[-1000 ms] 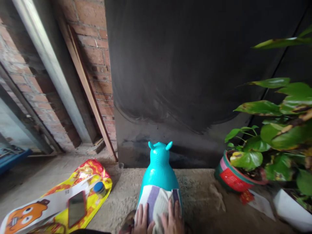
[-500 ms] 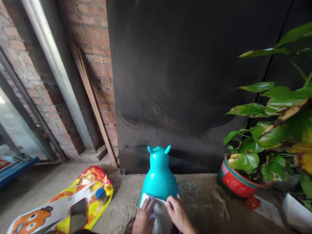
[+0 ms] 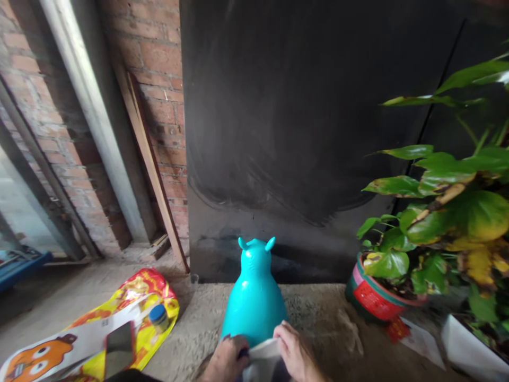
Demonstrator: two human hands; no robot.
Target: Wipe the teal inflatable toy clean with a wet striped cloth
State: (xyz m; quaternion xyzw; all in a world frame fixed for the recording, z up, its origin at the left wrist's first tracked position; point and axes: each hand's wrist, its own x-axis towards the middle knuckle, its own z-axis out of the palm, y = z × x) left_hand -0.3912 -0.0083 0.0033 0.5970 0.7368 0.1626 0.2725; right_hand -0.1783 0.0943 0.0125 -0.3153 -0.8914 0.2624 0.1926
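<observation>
A glossy turquoise inflatable animal toy (image 3: 254,302) with two small ears stands upright on the floor in front of me. Close against its lower near side is a pale grey-white cloth (image 3: 265,361), stretched between my hands. At its left end, my left hand (image 3: 228,356) has its fingers curled round the edge. My right hand (image 3: 293,350) pinches the upper right edge between thumb and fingers. The bottom of the frame cuts off the lower part of the cloth and of the toy.
On the left a yellow and red plastic bag (image 3: 153,286) lies under a phone (image 3: 120,347), a blue-capped jar (image 3: 159,317) and an orange cartoon cutout (image 3: 37,358). A potted plant (image 3: 384,297) stands right. Behind rises a black panel (image 3: 286,132); a wooden plank (image 3: 155,170) leans on brick.
My left hand, spread flat on the cloth before, now has curled fingers gripping its edge. The cloth's top edge has come lower, baring more of the toy. The view has shifted slightly.
</observation>
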